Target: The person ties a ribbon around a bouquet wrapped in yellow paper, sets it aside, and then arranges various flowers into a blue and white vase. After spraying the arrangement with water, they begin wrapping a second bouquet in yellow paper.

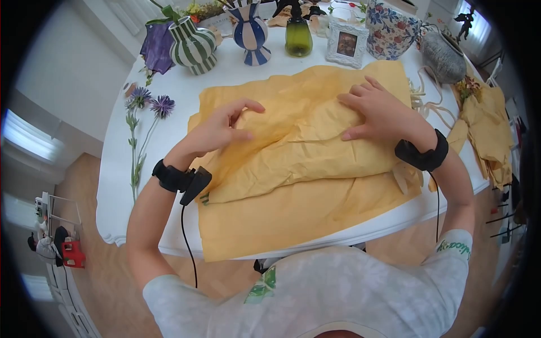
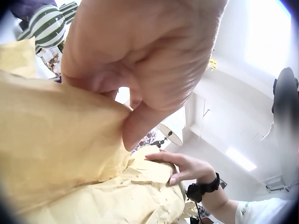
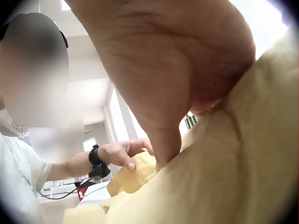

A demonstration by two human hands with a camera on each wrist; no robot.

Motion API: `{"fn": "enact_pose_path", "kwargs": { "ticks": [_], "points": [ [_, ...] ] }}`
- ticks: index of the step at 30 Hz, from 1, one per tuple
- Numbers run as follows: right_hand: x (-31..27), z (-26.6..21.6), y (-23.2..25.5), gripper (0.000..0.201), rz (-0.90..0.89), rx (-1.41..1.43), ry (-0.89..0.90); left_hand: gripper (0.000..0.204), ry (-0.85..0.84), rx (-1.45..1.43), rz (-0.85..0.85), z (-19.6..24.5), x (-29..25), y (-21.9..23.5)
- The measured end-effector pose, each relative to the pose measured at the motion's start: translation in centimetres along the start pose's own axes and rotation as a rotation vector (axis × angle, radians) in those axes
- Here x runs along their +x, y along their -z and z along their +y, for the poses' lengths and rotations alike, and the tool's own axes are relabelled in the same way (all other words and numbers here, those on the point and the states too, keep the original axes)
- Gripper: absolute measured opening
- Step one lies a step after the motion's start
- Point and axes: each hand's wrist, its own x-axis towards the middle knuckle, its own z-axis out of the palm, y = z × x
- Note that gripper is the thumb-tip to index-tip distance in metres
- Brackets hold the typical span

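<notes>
Crumpled yellow-brown paper [image 1: 304, 160] lies folded over in a long, puffy bundle on a flatter sheet of the same paper [image 1: 270, 225]. At the bundle's left end, my left hand [image 1: 220, 127] has its fingers and thumb curved round a raised part of the paper; in the left wrist view the thumb [image 2: 140, 123] presses against the paper's edge. My right hand [image 1: 383, 112] rests on the upper right of the bundle, fingers spread and thumb apart. The right wrist view shows its thumb [image 3: 166, 144] touching the paper. Whatever the paper covers is hidden.
Along the white table's [image 1: 121, 186] back stand a green-striped vase [image 1: 193, 46], a blue-striped vase [image 1: 251, 35], a green glass bottle [image 1: 298, 38], a picture frame [image 1: 346, 45], a floral pot [image 1: 390, 29] and a grey jar [image 1: 443, 55]. Purple flowers [image 1: 162, 106] lie left; wrapped flowers [image 1: 487, 129] right.
</notes>
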Motion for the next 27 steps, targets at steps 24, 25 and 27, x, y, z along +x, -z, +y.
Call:
{"fn": "enact_pose_path", "kwargs": {
  "ticks": [24, 25, 27],
  "points": [
    [-7.1, -3.9, -1.2, 0.016, 0.258, -0.175, 0.423, 0.027, -0.194, 0.576, 0.193, -1.0, 3.9, -3.2],
    [-7.4, -4.1, -1.3, 0.017, 0.281, -0.198, 0.427, 0.034, -0.048, 0.401, -0.024, 1.3, 3.8, -4.3],
    [-7.9, -4.3, -1.3, 0.017, 0.298, -0.220, 0.430, 0.040, 0.096, 0.217, -0.241, 2.8, 3.9, -6.1]
  ]
}}
